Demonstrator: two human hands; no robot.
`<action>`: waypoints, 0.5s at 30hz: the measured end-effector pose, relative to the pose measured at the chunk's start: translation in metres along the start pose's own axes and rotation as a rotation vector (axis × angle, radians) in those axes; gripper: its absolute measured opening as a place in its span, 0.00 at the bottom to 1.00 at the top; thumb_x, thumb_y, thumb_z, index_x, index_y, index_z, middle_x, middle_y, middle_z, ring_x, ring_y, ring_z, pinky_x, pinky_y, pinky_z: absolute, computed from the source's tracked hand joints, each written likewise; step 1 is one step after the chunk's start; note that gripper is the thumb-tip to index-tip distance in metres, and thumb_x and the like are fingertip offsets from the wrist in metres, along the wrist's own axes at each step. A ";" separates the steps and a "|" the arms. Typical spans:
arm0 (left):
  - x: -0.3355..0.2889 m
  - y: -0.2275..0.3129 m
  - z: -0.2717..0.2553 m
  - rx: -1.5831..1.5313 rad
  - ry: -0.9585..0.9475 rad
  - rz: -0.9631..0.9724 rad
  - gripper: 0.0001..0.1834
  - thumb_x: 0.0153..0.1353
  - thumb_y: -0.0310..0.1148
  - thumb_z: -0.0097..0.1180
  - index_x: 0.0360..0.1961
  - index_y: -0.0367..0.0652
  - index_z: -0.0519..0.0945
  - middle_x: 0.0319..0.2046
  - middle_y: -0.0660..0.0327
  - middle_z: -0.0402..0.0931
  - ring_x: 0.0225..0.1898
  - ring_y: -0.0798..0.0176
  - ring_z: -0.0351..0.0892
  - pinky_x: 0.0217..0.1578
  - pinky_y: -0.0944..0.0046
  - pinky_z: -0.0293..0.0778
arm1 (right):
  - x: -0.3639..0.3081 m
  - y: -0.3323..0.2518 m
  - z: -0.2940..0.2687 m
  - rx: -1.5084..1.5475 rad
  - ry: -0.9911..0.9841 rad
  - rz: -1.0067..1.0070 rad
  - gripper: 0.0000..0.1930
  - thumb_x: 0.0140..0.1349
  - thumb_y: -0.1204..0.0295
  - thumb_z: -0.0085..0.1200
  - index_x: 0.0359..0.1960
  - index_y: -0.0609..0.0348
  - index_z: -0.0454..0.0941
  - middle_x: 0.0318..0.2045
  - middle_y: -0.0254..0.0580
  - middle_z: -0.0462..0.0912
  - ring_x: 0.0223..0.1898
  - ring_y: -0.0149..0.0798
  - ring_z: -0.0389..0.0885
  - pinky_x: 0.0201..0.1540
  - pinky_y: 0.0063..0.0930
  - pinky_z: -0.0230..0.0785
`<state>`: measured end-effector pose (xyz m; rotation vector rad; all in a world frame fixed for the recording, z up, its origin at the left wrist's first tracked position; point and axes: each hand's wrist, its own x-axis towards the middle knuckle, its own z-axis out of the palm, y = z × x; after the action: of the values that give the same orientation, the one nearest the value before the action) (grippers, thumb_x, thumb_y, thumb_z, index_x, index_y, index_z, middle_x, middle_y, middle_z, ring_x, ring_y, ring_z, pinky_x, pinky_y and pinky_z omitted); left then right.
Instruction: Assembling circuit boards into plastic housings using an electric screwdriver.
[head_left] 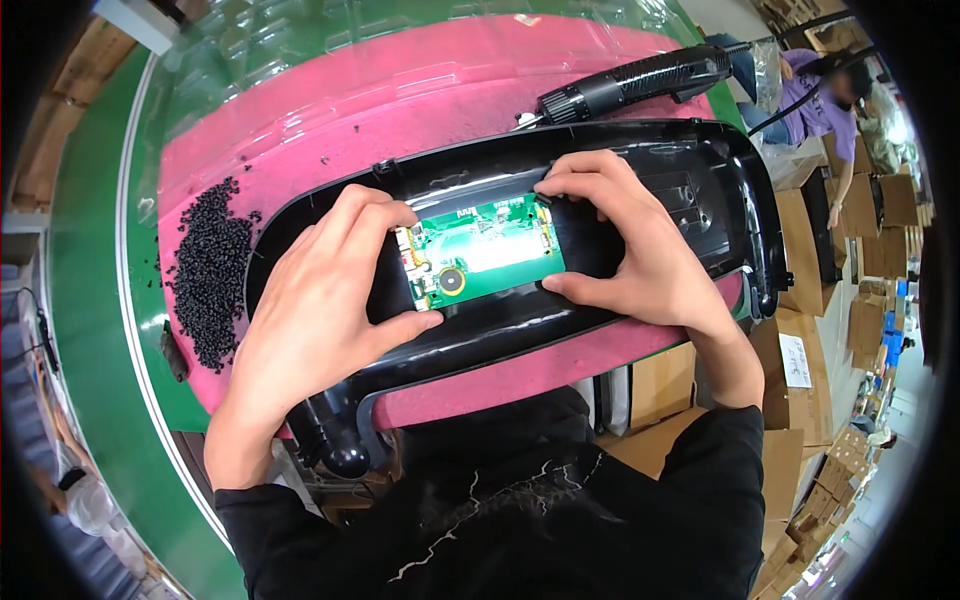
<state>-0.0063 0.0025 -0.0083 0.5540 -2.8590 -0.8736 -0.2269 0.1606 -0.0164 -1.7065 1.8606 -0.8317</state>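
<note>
A green circuit board with white connectors along its left edge and a round black part lies level over the black plastic shell. My left hand grips the board's left end, thumb at the near corner and fingers at the far one. At the opposite end, my right hand curls round the board with its thumb by the near right corner and its fingertips at the far right corner. Whether the board rests on the shell's inside or hangs just above it, I cannot tell.
A heap of small black screws lies left of the shell on the pink mat. Behind the shell rests a black electric screwdriver. Clear plastic trays stand at the back. Cardboard boxes and a person in purple are at the right.
</note>
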 end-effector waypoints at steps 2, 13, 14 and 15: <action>-0.001 0.000 0.001 0.010 0.005 0.003 0.36 0.35 0.31 0.72 0.48 0.39 0.69 0.46 0.54 0.68 0.49 0.47 0.72 0.47 0.55 0.70 | -0.001 0.003 0.001 -0.008 -0.003 -0.006 0.30 0.44 0.71 0.67 0.51 0.60 0.70 0.51 0.46 0.69 0.54 0.49 0.68 0.58 0.36 0.62; 0.001 -0.002 0.002 0.019 0.027 0.026 0.37 0.34 0.32 0.73 0.48 0.39 0.69 0.46 0.54 0.68 0.49 0.46 0.71 0.47 0.54 0.70 | 0.000 0.006 0.003 -0.090 0.030 -0.085 0.30 0.44 0.73 0.67 0.51 0.61 0.70 0.50 0.46 0.68 0.52 0.49 0.68 0.56 0.36 0.62; 0.002 -0.003 0.002 0.014 0.027 0.035 0.36 0.34 0.32 0.73 0.48 0.39 0.69 0.46 0.54 0.68 0.49 0.46 0.71 0.47 0.54 0.69 | 0.001 0.006 0.003 -0.090 0.028 -0.089 0.30 0.44 0.73 0.67 0.51 0.61 0.70 0.50 0.46 0.68 0.52 0.49 0.68 0.56 0.36 0.62; 0.001 -0.003 0.001 0.011 0.030 0.040 0.36 0.34 0.32 0.73 0.48 0.39 0.69 0.46 0.54 0.68 0.49 0.46 0.71 0.47 0.54 0.69 | 0.001 0.005 0.003 -0.082 0.027 -0.080 0.30 0.44 0.73 0.67 0.51 0.61 0.70 0.50 0.46 0.68 0.52 0.49 0.67 0.56 0.36 0.62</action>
<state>-0.0066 0.0002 -0.0113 0.5041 -2.8398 -0.8366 -0.2288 0.1591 -0.0222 -1.8393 1.8779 -0.8242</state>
